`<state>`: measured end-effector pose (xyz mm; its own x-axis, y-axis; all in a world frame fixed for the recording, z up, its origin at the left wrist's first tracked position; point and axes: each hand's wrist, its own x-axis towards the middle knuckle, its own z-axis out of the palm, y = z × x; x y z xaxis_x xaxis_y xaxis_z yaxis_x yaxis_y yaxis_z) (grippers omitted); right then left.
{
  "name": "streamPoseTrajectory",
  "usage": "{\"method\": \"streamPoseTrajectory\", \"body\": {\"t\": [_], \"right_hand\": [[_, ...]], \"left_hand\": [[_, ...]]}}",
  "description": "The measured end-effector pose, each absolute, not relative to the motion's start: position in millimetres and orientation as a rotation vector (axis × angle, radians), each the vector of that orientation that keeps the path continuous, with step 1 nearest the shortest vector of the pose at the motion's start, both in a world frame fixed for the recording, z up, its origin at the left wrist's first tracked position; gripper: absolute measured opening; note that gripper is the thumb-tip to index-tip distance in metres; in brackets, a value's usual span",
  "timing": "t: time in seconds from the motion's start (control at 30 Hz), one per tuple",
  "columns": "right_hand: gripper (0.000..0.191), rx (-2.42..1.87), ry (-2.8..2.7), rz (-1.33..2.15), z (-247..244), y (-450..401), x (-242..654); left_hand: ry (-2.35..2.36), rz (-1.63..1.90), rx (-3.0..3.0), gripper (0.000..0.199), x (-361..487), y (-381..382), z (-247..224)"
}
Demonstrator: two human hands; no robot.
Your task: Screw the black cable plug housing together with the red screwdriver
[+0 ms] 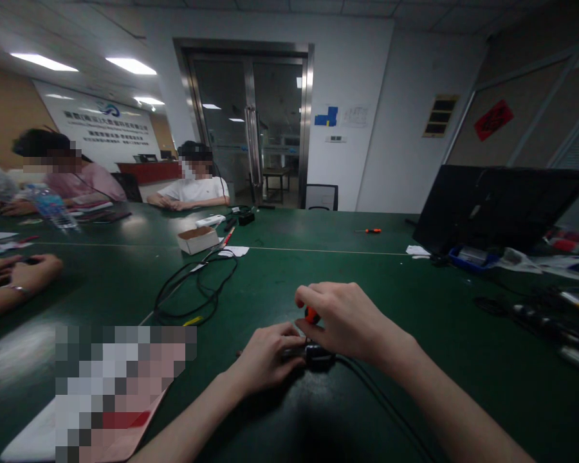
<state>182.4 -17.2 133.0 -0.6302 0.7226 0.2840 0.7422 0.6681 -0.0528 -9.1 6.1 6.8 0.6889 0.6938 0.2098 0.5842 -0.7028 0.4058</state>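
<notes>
Working left to right across the green table (328,267). Left hand (270,354): fingers bent over and thumb beneath, pinching the left end of a dark piece (320,355). We judge this to be the steadying grip: for a good turn it should press the piece flat to the tabletop, with the fingertips clear of the shaft.

Next along, the orange-handled driver (311,315), handle up, its lower end directed at the piece. Contact at the tip is too small and shadowed for us to tell. We would seat the tip fully, align the shaft with the fastener, if there is one, and push down lightly while turning in short strokes, so it does not slip toward the left hand.

Right hand (350,315): thumb and fingers pinched together on the driver's handle, wrist arched above the table. We would turn from the fingertips and leave the forearm quiet.

Position: the piece lies at the left hand's fingertips, to their right, and below the right hand. From its right end a black cable (377,387) runs toward us; we would leave it slack.
</notes>
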Motion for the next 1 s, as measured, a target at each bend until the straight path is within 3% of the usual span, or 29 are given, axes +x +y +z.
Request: {"method": "streamPoseTrajectory", "body": {"t": [0.23, 0.5, 0.6, 0.77, 1.0], "right_hand": [[0.016, -1.046, -2.628, -0.018, 135, -18, 186], [0.012, -0.760, -2.663, 0.410, 136, -17, 189], [0.023, -0.752, -2.632, 0.483, 132, -13, 185], [0.006, -0.974, -2.549, 0.399, 130, -14, 179], [0.013, -1.090, -2.575, -0.033, 135, -20, 181]], "left_hand": [[0.995, 0.507, 2.585, 0.018, -9, 6, 7], [0.982, 0.533, 2.578, 0.016, -10, 8, 4], [0.982, 0.542, 2.580, 0.017, -11, 8, 2], [1.012, 0.501, 2.614, 0.019, -10, 7, 2], [1.017, 0.482, 2.603, 0.020, -9, 7, 5]]}}
